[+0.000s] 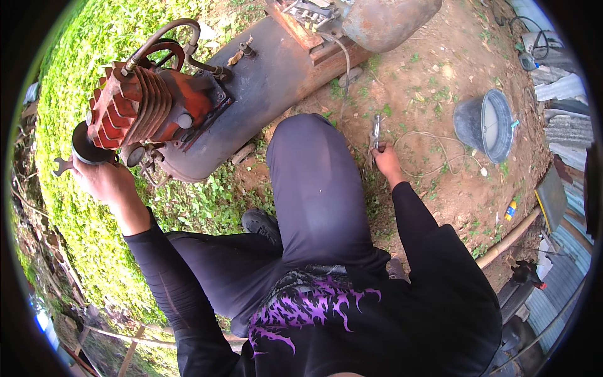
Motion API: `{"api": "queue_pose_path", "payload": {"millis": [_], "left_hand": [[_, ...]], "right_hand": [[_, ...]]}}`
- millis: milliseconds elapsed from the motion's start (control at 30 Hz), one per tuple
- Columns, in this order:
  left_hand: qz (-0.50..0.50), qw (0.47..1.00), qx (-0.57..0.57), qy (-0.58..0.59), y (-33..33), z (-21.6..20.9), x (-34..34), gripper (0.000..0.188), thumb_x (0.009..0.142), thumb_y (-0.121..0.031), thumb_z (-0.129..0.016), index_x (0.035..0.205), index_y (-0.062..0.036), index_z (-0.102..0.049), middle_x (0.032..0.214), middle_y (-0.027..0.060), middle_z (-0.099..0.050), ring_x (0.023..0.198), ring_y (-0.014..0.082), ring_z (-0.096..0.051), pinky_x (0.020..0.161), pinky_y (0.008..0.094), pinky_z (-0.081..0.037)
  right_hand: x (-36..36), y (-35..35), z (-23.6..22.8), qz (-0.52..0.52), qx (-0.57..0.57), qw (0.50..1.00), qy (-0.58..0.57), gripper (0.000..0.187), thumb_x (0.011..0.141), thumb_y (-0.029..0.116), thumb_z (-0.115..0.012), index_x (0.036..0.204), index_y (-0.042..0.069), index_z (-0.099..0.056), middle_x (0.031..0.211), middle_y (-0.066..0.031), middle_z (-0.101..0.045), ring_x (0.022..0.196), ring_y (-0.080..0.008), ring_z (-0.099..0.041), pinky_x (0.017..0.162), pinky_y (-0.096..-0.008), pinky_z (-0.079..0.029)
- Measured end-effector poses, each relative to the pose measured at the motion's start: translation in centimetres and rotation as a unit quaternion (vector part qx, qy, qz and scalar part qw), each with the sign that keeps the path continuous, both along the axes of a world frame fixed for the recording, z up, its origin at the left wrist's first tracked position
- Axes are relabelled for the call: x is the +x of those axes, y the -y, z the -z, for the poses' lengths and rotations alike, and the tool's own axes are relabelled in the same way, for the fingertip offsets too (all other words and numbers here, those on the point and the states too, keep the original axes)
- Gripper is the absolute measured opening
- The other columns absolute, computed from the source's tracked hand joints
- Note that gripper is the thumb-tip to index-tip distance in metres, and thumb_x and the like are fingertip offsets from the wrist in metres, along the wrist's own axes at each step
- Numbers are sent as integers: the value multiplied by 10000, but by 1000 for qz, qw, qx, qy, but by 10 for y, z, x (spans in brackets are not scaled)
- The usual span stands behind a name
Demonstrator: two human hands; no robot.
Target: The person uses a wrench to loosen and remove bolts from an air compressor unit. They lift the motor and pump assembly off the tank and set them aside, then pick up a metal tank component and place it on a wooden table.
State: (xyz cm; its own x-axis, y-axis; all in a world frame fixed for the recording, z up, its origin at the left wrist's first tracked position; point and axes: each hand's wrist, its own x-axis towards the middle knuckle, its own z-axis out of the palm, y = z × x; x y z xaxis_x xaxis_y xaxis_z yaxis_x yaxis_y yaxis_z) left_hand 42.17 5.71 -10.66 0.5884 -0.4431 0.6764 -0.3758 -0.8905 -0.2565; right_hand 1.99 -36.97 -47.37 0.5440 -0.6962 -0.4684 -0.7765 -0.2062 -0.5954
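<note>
Ground: bare reddish dirt (440,69) on my right with sparse weeds, running into thick green ground cover (69,207) on my left. Outdoors, daylight. I sit low, one knee (301,135) raised in dark trousers, between my two arms.

Item, ahead: a dark rusted cylindrical tank (264,81) lying on its side, its long axis running from lower left up to upper right. A red finned compressor head (141,107) sits on its near left end, with a curved pipe (157,38) arching over the top.

Item, far right: a grey bucket (487,122) tipped on its side, mouth facing right. A pale cord (433,154) loops across the dirt between it and my right hand. Corrugated metal sheets (565,132) lie along the right edge.

Left hand (103,179): closed around a dark round part (85,147) at the compressor's lower left end. An open-end spanner (61,165) jaw shows just left of this hand; whether I grip it I cannot tell.

Right hand (384,157): closed around the lower end of a slim metal wrench (375,133), down by the ground beside my knee. The wrench stands nearly upright in view, long axis pointing away from me toward the tank, well apart from the compressor.
</note>
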Motion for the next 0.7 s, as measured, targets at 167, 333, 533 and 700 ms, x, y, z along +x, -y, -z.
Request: {"api": "queue_pose_path", "payload": {"millis": [167, 333, 533, 700], "left_hand": [[5, 996, -92, -19, 5, 13, 2, 586, 762, -41, -740, 1309, -9, -532, 1192, 190, -589, 1103, 385, -575, 926, 450, -476], [67, 954, -267, -116, -10, 7, 4, 645, 719, -52, -764, 1321, -33, -530, 1184, 184, -598, 1082, 412, -573, 912, 477, -470], [158, 765, -581, -229, 9, 20, 12, 621, 736, 5, -715, 1329, -35, -535, 1204, 187, -570, 1106, 354, -585, 937, 418, -481], [159, 738, -620, -214, 12, 10, 7, 452, 830, -18, -630, 1274, -32, -544, 1180, 141, -573, 1070, 258, -599, 924, 360, -493]], "right_hand": [[-10, 29, 33, -10, 7, 999, -46, 289, 871, 108, -722, 1103, -33, -624, 898, -129, -700, 808, -228, -662, 787, -347, -524], [27, 21, 15, 39, -47, 998, -17, 200, 852, 15, -667, 1049, -20, -658, 825, -102, -690, 754, -196, -648, 730, -318, -528], [33, 32, 47, 7, -124, 992, -27, 198, 831, 78, -711, 992, -18, -648, 876, -184, -703, 786, -296, -680, 762, -382, -539], [58, 6, 20, -59, -97, 988, -106, 247, 821, 136, -754, 986, -18, -652, 933, -229, -703, 899, -366, -687, 816, -426, -533]]}}
